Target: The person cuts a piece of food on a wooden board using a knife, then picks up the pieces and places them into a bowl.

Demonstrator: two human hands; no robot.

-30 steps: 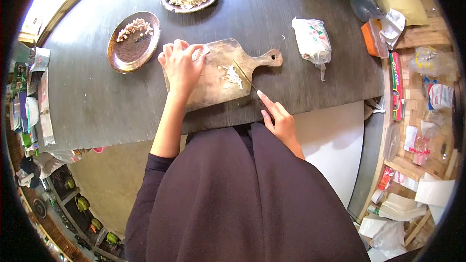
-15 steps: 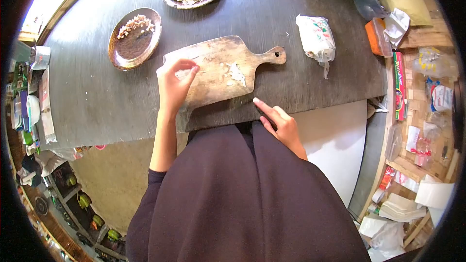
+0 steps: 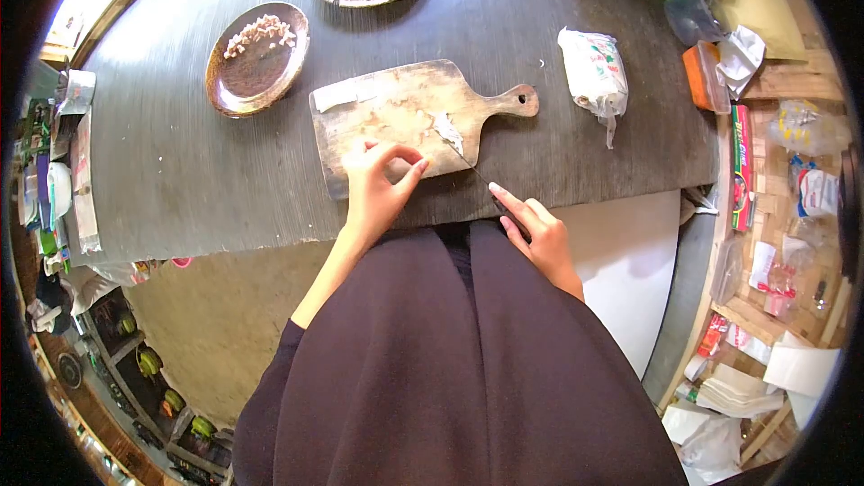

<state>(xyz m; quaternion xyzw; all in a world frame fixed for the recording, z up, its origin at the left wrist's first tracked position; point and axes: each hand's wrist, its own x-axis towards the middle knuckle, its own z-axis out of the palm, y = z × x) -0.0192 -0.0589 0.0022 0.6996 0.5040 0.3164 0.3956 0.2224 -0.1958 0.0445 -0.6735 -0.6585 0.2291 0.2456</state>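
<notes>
A wooden cutting board with a holed handle lies on the dark table in front of me. My right hand is closed round the handle of a knife, index finger stretched along it. The thin dark knife blade slants over the board's near edge toward a small heap of white chopped pieces. My left hand hovers over the near edge of the board, thumb and fingers curled into a pinch; whatever is between them is hidden. At the board's far left corner lies a pale flat strip.
Beyond the board stand a brown plate with small pinkish-brown pieces and another plate heaped with pale shreds. A white plastic package lies right of the board. Shelves with packets line the right side.
My left hand has moved toward me and slightly right, uncovering the pale strip. The knife blade now shows, angled up toward the white heap. My right hand has shifted slightly right.
</notes>
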